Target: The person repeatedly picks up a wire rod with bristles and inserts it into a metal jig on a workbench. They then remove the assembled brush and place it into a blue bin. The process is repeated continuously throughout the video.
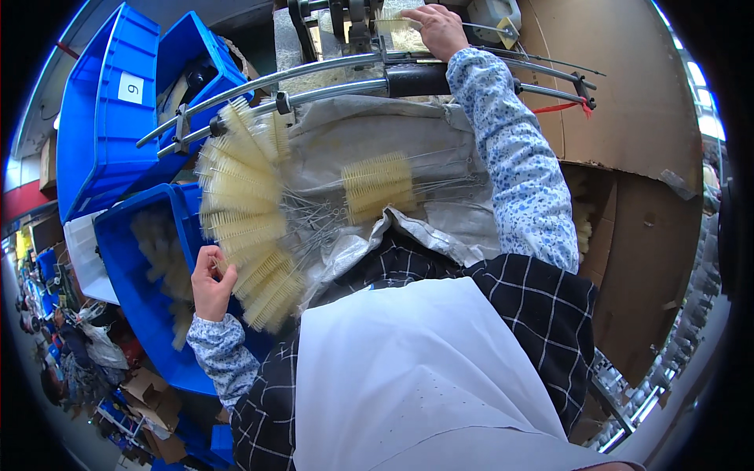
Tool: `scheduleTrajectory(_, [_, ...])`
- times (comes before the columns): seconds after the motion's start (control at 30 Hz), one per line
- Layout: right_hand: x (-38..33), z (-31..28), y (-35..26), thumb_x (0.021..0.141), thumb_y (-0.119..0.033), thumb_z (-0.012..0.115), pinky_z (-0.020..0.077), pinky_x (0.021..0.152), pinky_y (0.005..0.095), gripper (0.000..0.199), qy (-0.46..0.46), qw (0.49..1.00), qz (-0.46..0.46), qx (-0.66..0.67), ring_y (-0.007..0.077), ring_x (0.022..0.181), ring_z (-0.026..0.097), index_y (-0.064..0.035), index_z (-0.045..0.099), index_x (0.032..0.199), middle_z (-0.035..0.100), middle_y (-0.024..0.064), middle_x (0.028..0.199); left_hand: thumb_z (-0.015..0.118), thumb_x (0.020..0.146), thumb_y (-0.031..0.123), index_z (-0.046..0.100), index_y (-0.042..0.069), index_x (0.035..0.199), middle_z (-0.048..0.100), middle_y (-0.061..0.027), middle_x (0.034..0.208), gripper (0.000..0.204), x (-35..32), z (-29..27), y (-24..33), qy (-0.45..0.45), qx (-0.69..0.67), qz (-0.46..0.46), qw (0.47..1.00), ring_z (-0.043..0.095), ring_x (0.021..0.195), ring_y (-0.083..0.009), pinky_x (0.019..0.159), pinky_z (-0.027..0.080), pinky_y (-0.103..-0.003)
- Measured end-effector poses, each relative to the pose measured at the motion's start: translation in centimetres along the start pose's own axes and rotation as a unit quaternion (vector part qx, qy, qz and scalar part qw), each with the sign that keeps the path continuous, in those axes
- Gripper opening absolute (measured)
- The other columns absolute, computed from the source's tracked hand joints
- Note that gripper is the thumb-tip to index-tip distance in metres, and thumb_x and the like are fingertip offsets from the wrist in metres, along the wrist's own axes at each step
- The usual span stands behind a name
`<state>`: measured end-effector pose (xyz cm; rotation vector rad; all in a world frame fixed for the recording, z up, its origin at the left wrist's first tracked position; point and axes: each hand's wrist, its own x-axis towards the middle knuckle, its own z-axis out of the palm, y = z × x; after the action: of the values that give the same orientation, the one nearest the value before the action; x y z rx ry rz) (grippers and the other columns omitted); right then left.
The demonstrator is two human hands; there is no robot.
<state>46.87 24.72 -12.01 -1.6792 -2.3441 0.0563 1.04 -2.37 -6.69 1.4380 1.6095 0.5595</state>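
- The right hand [441, 33] reached over the rails, its fingers nearly straight and close together upon a pale bristle brush [397, 22]; the thumb side was hidden, so I could not tell whether it gripped.
- That brush lay at its fingertips, beside the dark machine parts [357, 35], perhaps so that the fingers could steady it there.
- The left hand [212, 286] was curled, thumb and fingers with little gap between them, at the outer edge of the fanned brushes [242, 200]; whether it pinched any bristles I could not tell.
- The fan spread just ahead and to the right of that hand, its wire stems [314, 216] turned inward, probably because the slender stems overlap more closely than the bulky bristles.
- Between the two hands, a smaller brush bundle [377, 184] rested on the grey sheet [369, 129], which likely shielded the clothing beneath.
- Beside and below the left hand stood a blue bin [118, 251] holding more brushes [161, 251], presumably within easy reach.
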Motion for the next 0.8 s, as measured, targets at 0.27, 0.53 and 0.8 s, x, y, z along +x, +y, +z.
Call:
scheduleTrajectory(0.27, [-4.6,-0.7,0.5,0.076,-0.031,0.057,0.0337,0.084,0.0413,0.041,0.106,0.962,0.193,-0.159,0.0252,0.104,0.044,-0.0149,0.051,0.114,0.052,0.0051,0.107,0.053,0.074,0.0,0.044,0.005,0.089,0.04,0.0041,0.072,0.018,1.1,-0.1,-0.1,0.12,-0.119,0.01,0.986,0.036,0.063,-0.0033,0.055,0.031,-0.017])
scheduleTrajectory(0.53, [-4.2,1.9,0.8,0.074,-0.019,0.057,0.0406,0.08,0.0404,0.03,0.155,0.972,0.179,0.004,0.0245,0.095,0.054,-0.0112,0.059,0.103,0.059,0.0065,0.098,0.053,0.067,-0.006,0.048,0.002,0.084,0.044,-0.0026,0.078,0.019,1.8,-2.2,1.7,0.02,-0.032,0.153,0.988,0.042,0.071,-0.0115,0.067,0.035,-0.022])
scheduleTrajectory(0.8, [-2.3,2.0,-5.5,0.074,-0.018,0.056,0.0406,0.077,0.0417,0.021,0.14,0.972,0.187,-0.041,0.0235,0.091,0.055,-0.0093,0.061,0.093,0.058,0.007,0.095,0.047,0.056,-0.007,0.043,0.003,0.08,0.042,-0.008,0.07,0.026,0.4,-6.2,7.9,0.053,0.042,0.271,0.96,0.041,0.063,-0.0165,0.059,0.035,-0.026])
